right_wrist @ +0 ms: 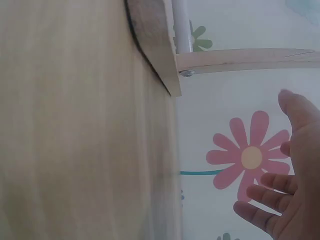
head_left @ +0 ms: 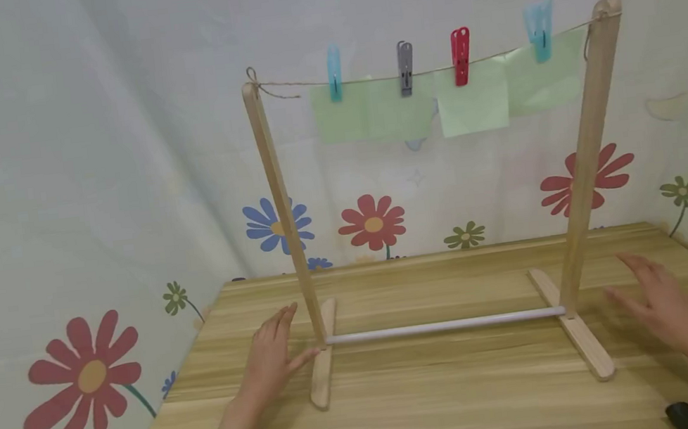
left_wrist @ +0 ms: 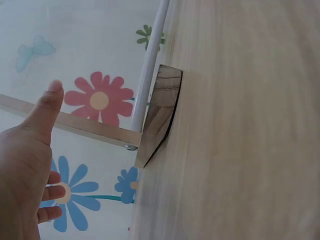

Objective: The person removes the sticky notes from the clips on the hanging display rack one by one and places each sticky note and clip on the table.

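A wooden stand carries a string (head_left: 430,71) between its left post (head_left: 282,207) and right post (head_left: 589,158). From the string hang several pale green paper squares (head_left: 473,108), held by a blue clothespin (head_left: 334,74), a grey clothespin (head_left: 405,69), a red clothespin (head_left: 461,56) and light blue clips (head_left: 540,33) at the right. My left hand (head_left: 267,358) is just outside the left foot (head_left: 321,380), fingers extended, thumb towards the post; contact cannot be told. Beyond the right foot (head_left: 589,349), my right hand (head_left: 666,305) holds nothing, its fingers spread apart from the wood.
A white rod (head_left: 446,326) joins the two feet low down. The stand rests on a wood-grain table (head_left: 454,400). Behind it hangs a pale cloth (head_left: 136,125) printed with flowers, reaching round the left side as well.
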Tool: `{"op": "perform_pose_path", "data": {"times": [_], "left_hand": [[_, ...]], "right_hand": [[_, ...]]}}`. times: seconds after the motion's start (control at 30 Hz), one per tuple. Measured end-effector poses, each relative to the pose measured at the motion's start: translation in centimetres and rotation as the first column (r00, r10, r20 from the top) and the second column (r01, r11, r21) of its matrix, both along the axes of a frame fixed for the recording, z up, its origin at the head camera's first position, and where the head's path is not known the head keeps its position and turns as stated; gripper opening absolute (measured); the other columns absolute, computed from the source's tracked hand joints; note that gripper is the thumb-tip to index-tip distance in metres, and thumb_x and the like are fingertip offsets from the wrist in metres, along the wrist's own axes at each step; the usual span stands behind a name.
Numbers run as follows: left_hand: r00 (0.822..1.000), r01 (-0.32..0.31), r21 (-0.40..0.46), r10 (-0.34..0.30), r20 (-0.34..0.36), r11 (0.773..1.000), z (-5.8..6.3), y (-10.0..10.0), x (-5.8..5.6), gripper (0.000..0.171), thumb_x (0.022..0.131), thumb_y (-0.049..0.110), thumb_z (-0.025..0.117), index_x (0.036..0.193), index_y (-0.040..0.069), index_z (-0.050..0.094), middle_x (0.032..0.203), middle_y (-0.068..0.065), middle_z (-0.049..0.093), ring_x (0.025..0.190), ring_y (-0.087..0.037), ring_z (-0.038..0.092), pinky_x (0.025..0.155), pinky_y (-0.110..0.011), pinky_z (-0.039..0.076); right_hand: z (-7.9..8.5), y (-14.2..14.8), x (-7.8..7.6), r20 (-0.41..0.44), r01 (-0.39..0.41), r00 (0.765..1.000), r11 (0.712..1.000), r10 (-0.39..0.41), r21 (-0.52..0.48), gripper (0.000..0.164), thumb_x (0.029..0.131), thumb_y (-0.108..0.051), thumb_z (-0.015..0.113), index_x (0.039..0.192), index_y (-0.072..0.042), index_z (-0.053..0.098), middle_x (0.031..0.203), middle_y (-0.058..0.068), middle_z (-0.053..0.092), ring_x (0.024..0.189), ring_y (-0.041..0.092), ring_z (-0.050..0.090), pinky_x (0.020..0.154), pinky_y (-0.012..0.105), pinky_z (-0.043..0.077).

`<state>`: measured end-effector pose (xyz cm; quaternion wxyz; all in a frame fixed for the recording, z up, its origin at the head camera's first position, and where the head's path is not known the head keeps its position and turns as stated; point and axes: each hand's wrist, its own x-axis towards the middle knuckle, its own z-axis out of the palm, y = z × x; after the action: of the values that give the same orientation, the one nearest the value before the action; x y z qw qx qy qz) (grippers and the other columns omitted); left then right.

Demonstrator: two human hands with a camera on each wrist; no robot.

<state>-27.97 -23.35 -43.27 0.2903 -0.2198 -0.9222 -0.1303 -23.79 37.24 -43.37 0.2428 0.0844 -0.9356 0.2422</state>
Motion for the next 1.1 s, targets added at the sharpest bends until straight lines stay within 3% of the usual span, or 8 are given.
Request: {"op": "perform_pose_path", "data": {"times": [0.4,0.53,0.57,0.67,0.77,0.9,1.0,1.1], "left_hand": [[0.999,0.015,0.162,-0.010,-0.033,0.987,2.6,0.9,-0.1,0.076,0.076,0.032,0.079,0.135,-0.004,0.047,0.121,-0.023,0.062,0.111,-0.040,0.058,0.097,-0.054,0.047],[0.996,0.034,0.222,-0.014,-0.093,0.974,3.8,1.4,0.1,0.066,0.076,0.025,0.080,0.128,-0.004,0.053,0.108,-0.019,0.066,0.098,-0.035,0.062,0.087,-0.050,0.052],[0.994,0.037,0.238,-0.012,-0.107,0.970,4.1,1.5,0.2,0.063,0.075,0.023,0.080,0.127,-0.003,0.054,0.105,-0.018,0.066,0.095,-0.033,0.062,0.084,-0.048,0.053],[0.990,0.053,0.283,-0.014,-0.138,0.958,5.2,2.0,0.6,0.057,0.075,0.019,0.081,0.122,-0.002,0.057,0.097,-0.014,0.066,0.087,-0.027,0.062,0.074,-0.042,0.055],[0.988,0.078,0.317,-0.032,-0.149,0.945,6.6,2.7,0.8,0.052,0.075,0.017,0.081,0.119,-0.001,0.059,0.095,-0.012,0.066,0.083,-0.023,0.061,0.069,-0.037,0.055],[0.983,0.134,0.350,-0.079,-0.168,0.927,8.7,3.8,1.0,0.049,0.077,0.016,0.080,0.118,0.001,0.059,0.095,-0.011,0.065,0.082,-0.021,0.061,0.066,-0.032,0.054],[0.974,0.185,0.359,-0.123,-0.189,0.915,10.2,4.8,0.8,0.047,0.077,0.013,0.079,0.118,0.000,0.059,0.095,-0.012,0.064,0.082,-0.021,0.060,0.064,-0.031,0.054],[0.963,0.231,0.352,-0.161,-0.218,0.907,11.4,5.6,0.5,0.044,0.078,0.011,0.079,0.116,-0.001,0.060,0.092,-0.013,0.063,0.081,-0.021,0.059,0.062,-0.029,0.054]], "right_hand": [[3.6,-0.7,0.7,0.050,0.076,0.996,0.993,-0.071,-0.092,0.064,0.100,-0.026,0.049,0.144,0.014,0.022,0.126,0.047,0.036,0.100,0.062,0.044,0.072,0.069,0.045],[5.7,-1.3,0.9,0.001,0.090,0.996,0.989,-0.091,-0.118,0.060,0.101,-0.024,0.048,0.142,0.013,0.028,0.127,0.043,0.041,0.101,0.056,0.046,0.068,0.035,0.052],[6.3,-1.4,1.0,-0.035,0.095,0.994,0.988,-0.100,-0.119,0.057,0.100,-0.023,0.049,0.140,0.013,0.032,0.125,0.041,0.045,0.101,0.051,0.047,0.067,0.025,0.050],[8.0,-1.8,1.5,-0.112,0.111,0.986,0.984,-0.126,-0.137,0.050,0.100,-0.022,0.050,0.138,0.009,0.039,0.117,0.037,0.052,0.094,0.009,0.054,0.063,0.004,0.035],[9.8,-2.2,1.9,-0.174,0.115,0.974,0.980,-0.143,-0.162,0.045,0.100,-0.022,0.050,0.135,0.007,0.045,0.113,0.033,0.056,0.082,-0.024,0.034,0.062,-0.004,0.026],[12.4,-3.4,2.4,-0.211,0.094,0.968,0.976,-0.136,-0.197,0.043,0.100,-0.024,0.050,0.131,0.006,0.049,0.107,-0.007,0.062,0.083,-0.029,0.030,0.067,-0.007,0.025],[14.5,-4.5,2.6,-0.235,0.059,0.966,0.978,-0.107,-0.199,0.040,0.099,-0.024,0.052,0.128,0.003,0.053,0.091,-0.038,0.047,0.079,-0.026,0.035,0.066,-0.007,0.028],[16.5,-5.8,2.6,-0.262,-0.017,0.964,0.980,-0.037,-0.199,0.035,0.097,-0.021,0.057,0.125,0.000,0.057,0.085,-0.044,0.044,0.070,-0.024,0.042,0.060,-0.003,0.034]]}}
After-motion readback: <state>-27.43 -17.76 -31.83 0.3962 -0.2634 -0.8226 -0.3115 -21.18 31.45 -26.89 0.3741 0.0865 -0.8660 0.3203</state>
